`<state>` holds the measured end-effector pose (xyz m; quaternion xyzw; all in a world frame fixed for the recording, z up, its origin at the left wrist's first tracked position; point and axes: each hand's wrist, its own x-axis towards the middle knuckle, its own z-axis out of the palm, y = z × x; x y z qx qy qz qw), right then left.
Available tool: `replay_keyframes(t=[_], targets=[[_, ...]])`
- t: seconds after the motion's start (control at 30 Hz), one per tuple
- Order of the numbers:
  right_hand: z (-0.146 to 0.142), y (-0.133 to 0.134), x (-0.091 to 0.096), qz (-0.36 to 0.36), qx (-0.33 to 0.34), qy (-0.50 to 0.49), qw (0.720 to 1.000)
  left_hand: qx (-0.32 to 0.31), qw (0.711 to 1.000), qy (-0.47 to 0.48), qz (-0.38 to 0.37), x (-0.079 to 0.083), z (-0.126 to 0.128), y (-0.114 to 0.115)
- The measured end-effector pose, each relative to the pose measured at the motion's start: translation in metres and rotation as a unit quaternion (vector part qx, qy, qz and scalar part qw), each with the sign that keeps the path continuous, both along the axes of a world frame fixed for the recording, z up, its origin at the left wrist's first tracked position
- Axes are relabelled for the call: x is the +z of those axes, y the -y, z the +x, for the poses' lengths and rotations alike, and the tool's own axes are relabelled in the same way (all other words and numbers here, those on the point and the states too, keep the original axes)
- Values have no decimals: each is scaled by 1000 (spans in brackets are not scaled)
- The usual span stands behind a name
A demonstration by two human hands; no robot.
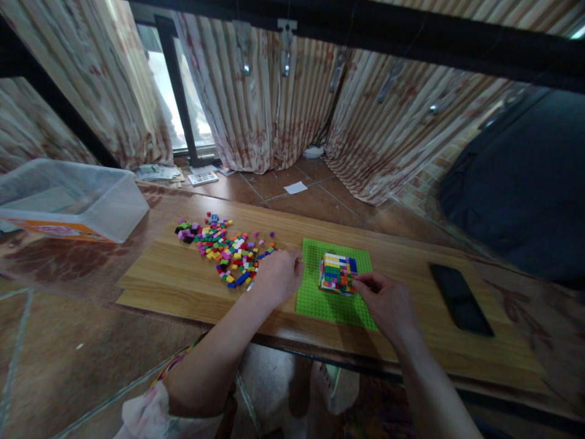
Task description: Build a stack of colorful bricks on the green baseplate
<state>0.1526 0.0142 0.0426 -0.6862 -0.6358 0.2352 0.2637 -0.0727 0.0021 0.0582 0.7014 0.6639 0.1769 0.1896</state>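
Note:
A compact block built of colourful toy bricks (337,272) stands on a green studded baseplate (311,299). White, yellow, green, orange and blue rows show on its top. My right hand (388,302) is at the block's front right corner, thumb and forefinger closed against it. Over the plate's left edge hovers my left hand (280,275), its fingers curled together; whatever they may hold is hidden. Just left of that hand, a spread of loose toy bricks (228,247) in many colours lies on the wooden board (183,286).
A black phone (461,299) lies on the board's right part. At the far left stands a clear plastic bin (105,201) with an orange label. Papers (203,177) are on the floor by striped curtains (274,110). A dark bar (320,21) crosses overhead.

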Motion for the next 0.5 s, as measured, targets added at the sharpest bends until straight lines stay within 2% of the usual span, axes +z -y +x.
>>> replay_keyframes(t=[0.5], targets=[[-2,-1,-1,9,-4,-27,1000,-9,1000,-16,12,-5,2,-1]])
